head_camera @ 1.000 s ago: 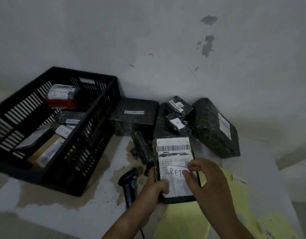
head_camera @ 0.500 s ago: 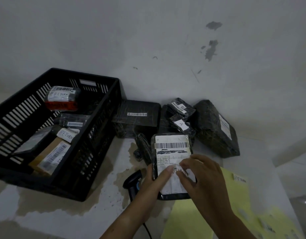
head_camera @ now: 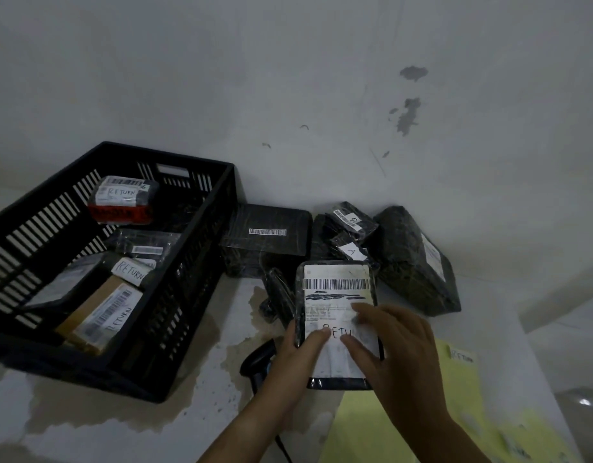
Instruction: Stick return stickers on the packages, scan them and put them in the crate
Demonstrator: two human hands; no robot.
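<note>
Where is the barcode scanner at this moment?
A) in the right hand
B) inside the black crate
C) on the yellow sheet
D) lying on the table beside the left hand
D: the scanner lies on the table by the left hand, which holds the package.

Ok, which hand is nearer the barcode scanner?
Left. The left hand holds the package by its left edge, right beside the barcode scanner; the right hand presses the RETURN sticker, farther right.

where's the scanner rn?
Head view, low centre: the barcode scanner lies on the table, just right of the near corner of the black crate, partly hidden behind the left hand that grips the package.
</note>
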